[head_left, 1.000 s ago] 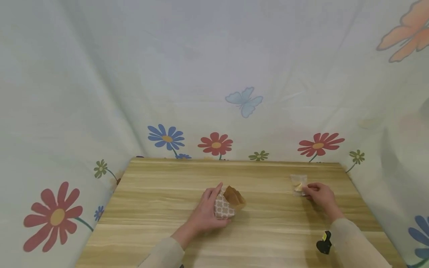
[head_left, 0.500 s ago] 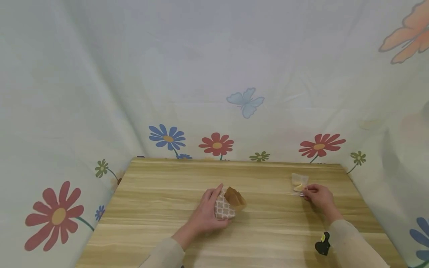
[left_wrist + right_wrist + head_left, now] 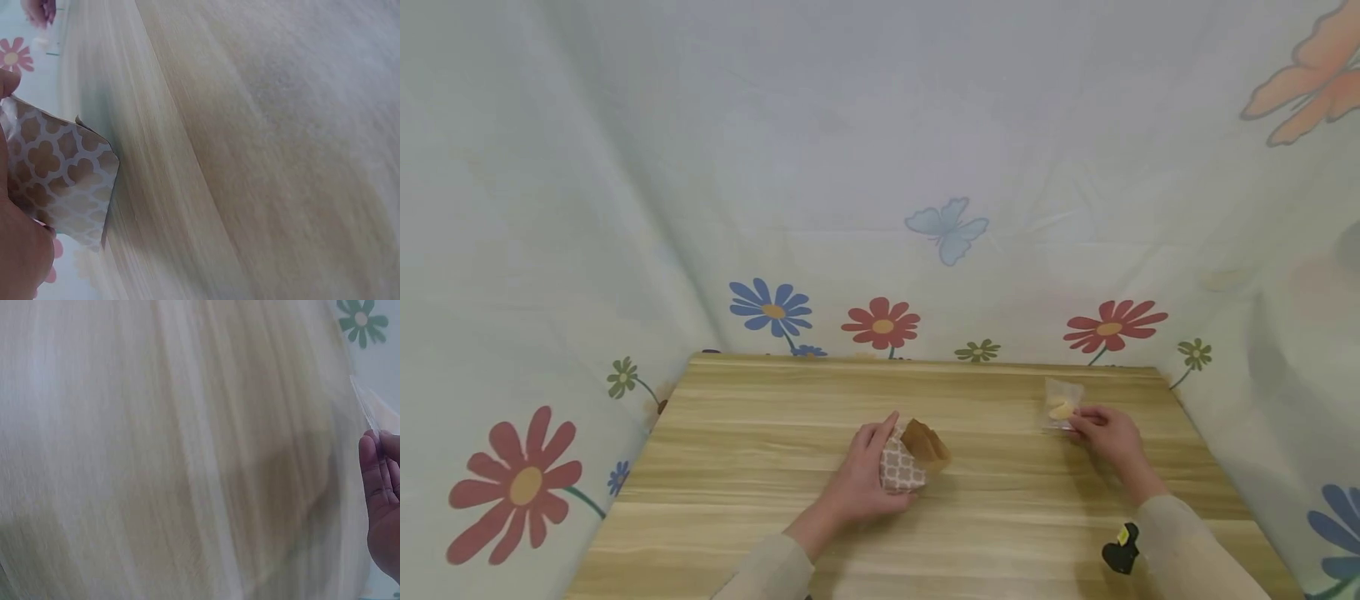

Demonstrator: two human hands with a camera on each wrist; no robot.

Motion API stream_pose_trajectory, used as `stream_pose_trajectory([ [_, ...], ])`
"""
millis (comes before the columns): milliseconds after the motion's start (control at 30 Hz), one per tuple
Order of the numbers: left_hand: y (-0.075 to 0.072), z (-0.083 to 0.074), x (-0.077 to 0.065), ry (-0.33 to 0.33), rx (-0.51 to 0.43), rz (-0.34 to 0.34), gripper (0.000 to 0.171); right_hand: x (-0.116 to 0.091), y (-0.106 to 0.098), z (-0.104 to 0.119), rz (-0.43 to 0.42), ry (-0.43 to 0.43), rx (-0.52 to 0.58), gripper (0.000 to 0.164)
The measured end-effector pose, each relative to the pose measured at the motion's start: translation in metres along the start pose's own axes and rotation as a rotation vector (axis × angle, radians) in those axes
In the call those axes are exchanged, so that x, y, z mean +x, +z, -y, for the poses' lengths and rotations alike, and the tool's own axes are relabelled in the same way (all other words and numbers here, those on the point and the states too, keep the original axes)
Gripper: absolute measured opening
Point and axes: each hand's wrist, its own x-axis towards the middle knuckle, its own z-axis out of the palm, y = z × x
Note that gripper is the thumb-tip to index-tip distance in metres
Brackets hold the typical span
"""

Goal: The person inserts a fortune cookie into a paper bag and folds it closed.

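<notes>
My left hand (image 3: 859,479) grips a small paper bag (image 3: 901,465) with a white lattice print on brown. Its brown mouth gapes toward the right, and its patterned side fills the left of the left wrist view, beside my hand (image 3: 25,250). Over at the right, my right hand (image 3: 1108,435) pinches the lower right edge of a small clear plastic packet (image 3: 1063,402) between thumb and fingertips. Something pale yellow shows inside the packet. In the right wrist view the packet (image 3: 365,406) stands edge-on above my fingertips.
A black heart-shaped object (image 3: 1121,550) with a yellow label lies near my right sleeve (image 3: 1195,546). The wood-grain table (image 3: 760,400) ends at a pale cloth backdrop (image 3: 820,167) printed with flowers and butterflies, which also hangs along both sides.
My right hand has raised the plastic packet slightly and tilted it, shifting a little to the left. The left hand and the paper bag have stayed in place.
</notes>
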Motion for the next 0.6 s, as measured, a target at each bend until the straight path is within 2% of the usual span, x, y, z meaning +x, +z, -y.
stream_pose_trajectory([
  [200, 0.000, -0.001, 0.001, -0.019, -0.008, 0.002, 0.129, -0.012, 0.010, 0.023, 0.049, -0.015, 0.105, 0.045],
  [433, 0.003, 0.002, 0.004, -0.026, -0.009, -0.014, 0.129, -0.026, 0.035, 0.049, 0.077, -0.117, 0.212, 0.040],
  [600, 0.007, 0.005, 0.005, -0.010, -0.001, -0.022, 0.128, -0.038, 0.052, 0.068, 0.102, -0.149, 0.249, 0.037],
])
